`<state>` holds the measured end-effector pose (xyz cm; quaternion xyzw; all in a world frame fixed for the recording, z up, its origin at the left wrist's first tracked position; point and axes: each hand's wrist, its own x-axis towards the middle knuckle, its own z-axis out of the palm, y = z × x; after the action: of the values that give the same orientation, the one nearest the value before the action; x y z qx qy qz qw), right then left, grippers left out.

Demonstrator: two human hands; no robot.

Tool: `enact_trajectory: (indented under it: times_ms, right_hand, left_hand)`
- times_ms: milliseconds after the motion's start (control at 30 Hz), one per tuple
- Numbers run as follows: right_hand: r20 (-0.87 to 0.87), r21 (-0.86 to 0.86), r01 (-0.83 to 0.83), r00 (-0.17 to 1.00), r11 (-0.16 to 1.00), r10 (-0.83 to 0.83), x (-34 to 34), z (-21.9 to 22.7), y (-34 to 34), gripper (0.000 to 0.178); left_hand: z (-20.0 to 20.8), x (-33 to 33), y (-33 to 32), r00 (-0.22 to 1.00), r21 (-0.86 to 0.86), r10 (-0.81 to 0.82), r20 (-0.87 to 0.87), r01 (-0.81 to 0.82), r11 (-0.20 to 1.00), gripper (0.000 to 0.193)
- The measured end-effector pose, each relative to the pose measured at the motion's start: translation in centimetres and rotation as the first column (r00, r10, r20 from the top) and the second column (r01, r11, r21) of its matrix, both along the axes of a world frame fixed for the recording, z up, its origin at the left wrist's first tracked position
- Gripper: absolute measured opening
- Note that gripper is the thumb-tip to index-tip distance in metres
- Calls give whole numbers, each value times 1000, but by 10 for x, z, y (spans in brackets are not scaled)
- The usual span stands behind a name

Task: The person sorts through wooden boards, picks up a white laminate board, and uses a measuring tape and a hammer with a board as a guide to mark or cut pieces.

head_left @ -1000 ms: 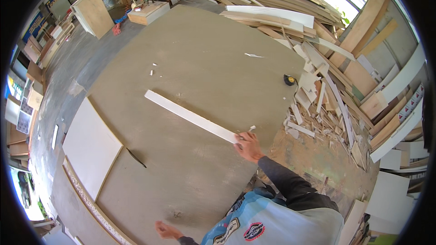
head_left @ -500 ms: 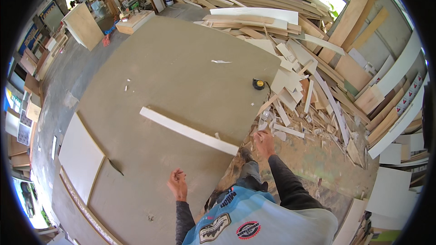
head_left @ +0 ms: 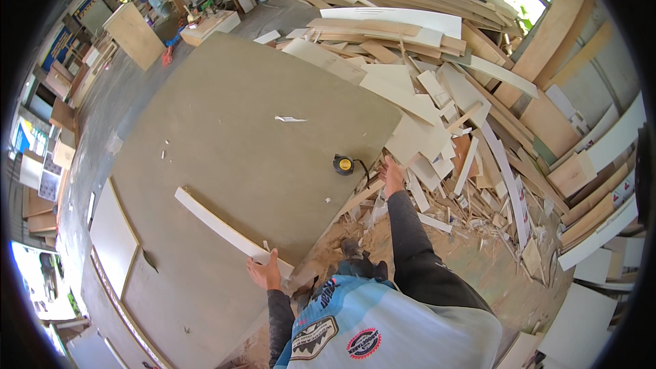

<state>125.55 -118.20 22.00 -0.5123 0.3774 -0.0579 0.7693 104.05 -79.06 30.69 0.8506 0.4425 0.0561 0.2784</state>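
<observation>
A large greyish-brown sheet [head_left: 225,109] lies flat in front of me. On it rests a long narrow white strip [head_left: 217,224], running slantwise toward me. My left hand [head_left: 265,273] is at the strip's near end, thumb and fingers apart; whether it touches the strip is hard to tell. Farther forward, my right hand [head_left: 391,178] reaches to the sheet's right edge with its fingers stretched out. Just left of that hand sits a black and yellow tape measure [head_left: 343,165], a dark strap or cord trailing from it toward my fingers.
Wood and white board offcuts [head_left: 417,106] are heaped along the right side. At the left, a white panel [head_left: 115,236] lies on the sheet beside a dark, thin pointed object [head_left: 149,260]. A white scrap [head_left: 290,119] lies farther up the sheet. Long boards [head_left: 557,34] lean at the far right.
My right hand has gone forward to the sheet's edge near the tape measure. My left hand has come up to the strip's near end. The view has shifted to the right.
</observation>
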Motion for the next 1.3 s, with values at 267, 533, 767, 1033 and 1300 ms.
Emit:
enact_trajectory:
  times_ms: [267,533,767,1033,1300]
  right_hand:
    - [53,123,27,998,992,-34,45,-24,2,27]
    - [143,-80,136,982,988,-124,36,-2,25,21]
    - [92,-29,61,994,998,-58,40,-9,23,19]
    - [77,-161,-54,995,985,67,54,-56,-1,16]
    - [105,-573,13,993,819,57,9,21,25,31]
  left_hand:
    - [1,-13,-9,999,-109,-27,28,30,994,70]
    - [-12,-35,-11,972,-401,60,226,37,915,66]
    - [-11,-29,-41,940,-590,87,331,134,796,58]
    - [1,-5,-75,953,-633,45,298,162,757,39]
    - [-9,-19,-99,967,-292,-102,235,170,941,42]
